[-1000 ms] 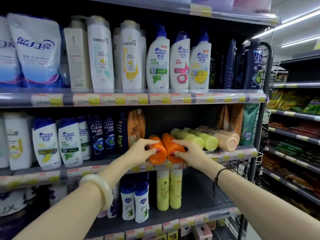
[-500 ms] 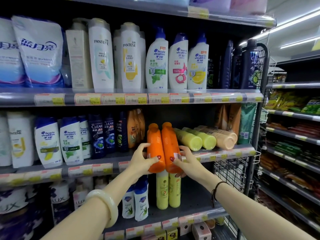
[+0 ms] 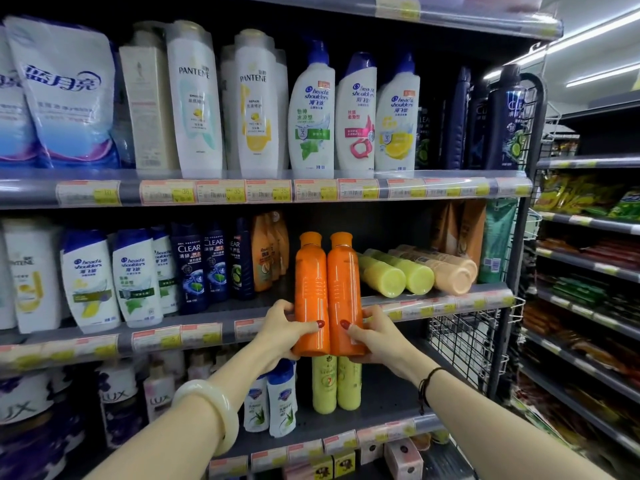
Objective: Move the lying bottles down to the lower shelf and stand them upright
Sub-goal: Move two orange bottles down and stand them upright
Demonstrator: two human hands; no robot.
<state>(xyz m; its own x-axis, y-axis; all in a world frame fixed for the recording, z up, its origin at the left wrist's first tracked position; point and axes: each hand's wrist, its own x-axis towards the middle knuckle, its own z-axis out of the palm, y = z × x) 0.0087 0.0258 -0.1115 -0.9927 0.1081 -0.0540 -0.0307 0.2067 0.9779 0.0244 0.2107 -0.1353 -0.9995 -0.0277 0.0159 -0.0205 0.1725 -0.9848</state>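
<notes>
Front of middle shelf [image 3: 433,299]: two orange bottles held upright side by side, touching, in front of the shelf edge
Orange bottle axis: long axis vertical, caps up, bases down near the lower shelf [image 3: 381,420] opening
Left hand [image 3: 280,332]: wrapped round left orange bottle [image 3: 310,289], low on its body
Right hand [image 3: 375,336]: wrapped round right orange bottle [image 3: 343,289], low on its body
Lying bottles on middle shelf: four; two yellow-green bottles [image 3: 398,273], two peach bottles [image 3: 446,270]
Lying axis: horizontal, bases toward camera, caps toward shelf back
Lower shelf: two upright yellow-green bottles [image 3: 336,386] directly below the orange pair
Wrists: pale bangle [image 3: 211,407] left, dark cord [image 3: 424,386] right
</notes>
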